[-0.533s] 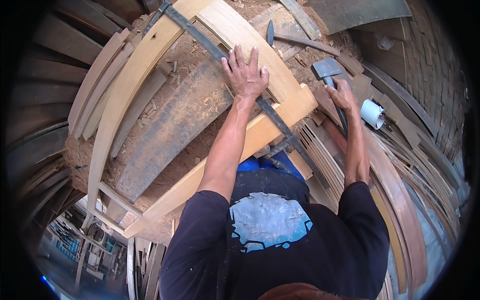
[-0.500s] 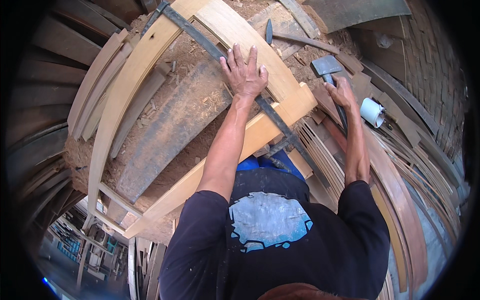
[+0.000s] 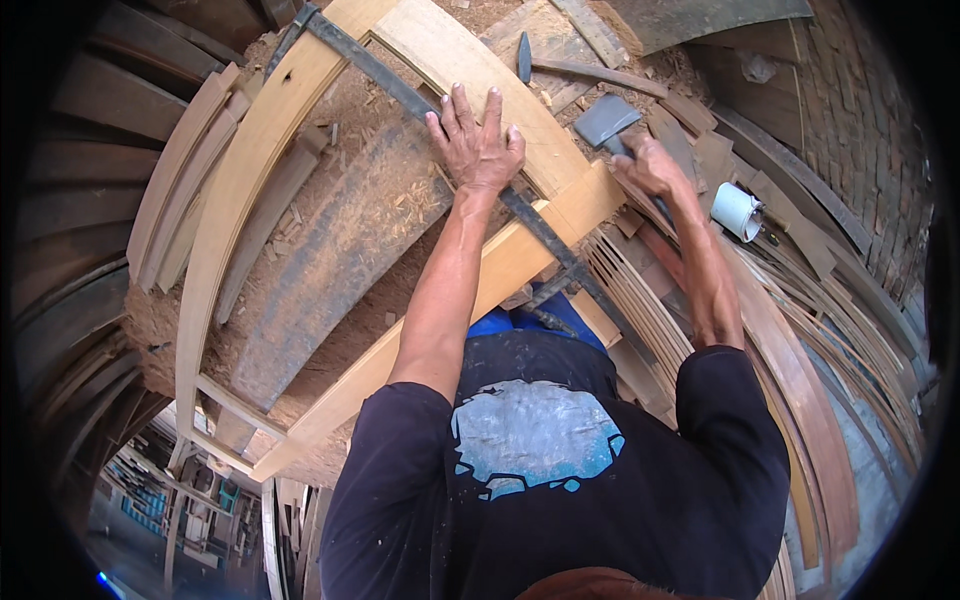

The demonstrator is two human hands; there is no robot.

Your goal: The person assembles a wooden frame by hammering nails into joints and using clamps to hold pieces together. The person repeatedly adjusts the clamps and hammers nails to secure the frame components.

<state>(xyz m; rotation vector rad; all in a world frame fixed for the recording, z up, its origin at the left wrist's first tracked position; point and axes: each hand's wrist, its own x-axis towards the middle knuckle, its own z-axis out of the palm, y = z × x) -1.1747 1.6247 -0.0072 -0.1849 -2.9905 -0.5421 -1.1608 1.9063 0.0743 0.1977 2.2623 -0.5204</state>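
Observation:
My left hand (image 3: 477, 145) lies with fingers spread on the wooden frame (image 3: 530, 130) and the dark metal bar clamp (image 3: 375, 68) that spans it. The clamp's screw end (image 3: 545, 318) sits close to my waist. In my right hand (image 3: 650, 165) is a mallet, its dark square head (image 3: 606, 121) raised just beyond the frame's right corner joint. My fingers are wrapped round its handle. The frame is pale wood, with a curved left rail (image 3: 232, 210) and a straight near rail (image 3: 350, 400).
A hammer (image 3: 590, 72) lies among wood shavings at the far side. A white cup (image 3: 737, 210) stands right of my right hand. Long thin strips (image 3: 650, 300) and curved boards (image 3: 810, 430) lie at right. A broad board (image 3: 340, 250) rests inside the frame.
The mallet has swung left toward the frame's corner, its head now tilted. My left hand stays pressed on the frame and clamp. The whole view has shifted slightly.

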